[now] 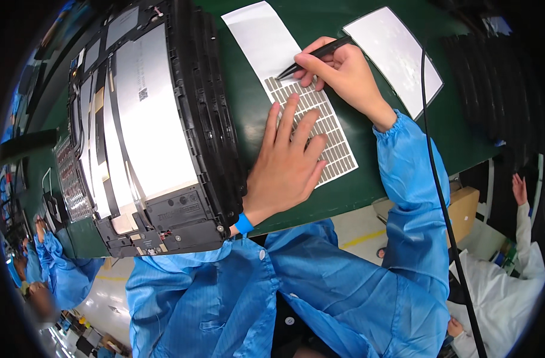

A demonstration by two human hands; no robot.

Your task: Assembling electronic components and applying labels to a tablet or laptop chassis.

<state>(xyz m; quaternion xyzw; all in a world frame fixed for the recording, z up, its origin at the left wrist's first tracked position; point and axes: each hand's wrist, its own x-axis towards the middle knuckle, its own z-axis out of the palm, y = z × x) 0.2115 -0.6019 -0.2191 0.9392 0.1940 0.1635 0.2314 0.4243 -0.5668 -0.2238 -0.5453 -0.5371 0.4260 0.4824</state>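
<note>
A white sheet (260, 36) with rows of small grey rectangular stickers (338, 143) lies on the green table. My left hand (287, 158) rests on its lower part, fingers spread, holding nothing. My right hand (347, 74) grips black pointed tweezers (320, 52). Their tip touches or hovers just over the top row of stickers, where part of the row is bare white; which of the two I cannot tell. Left of my left hand stands a stack of black device housings (215, 119), the top one carrying silver battery-like panels (156, 125).
Another white sheet (386, 53) lies at the far right of the green table (236, 89). A black cable (433, 155) hangs across the right side. A tray of small parts (72, 179) sits left of the stack. Co-workers appear at left (69, 268) and right (499, 292).
</note>
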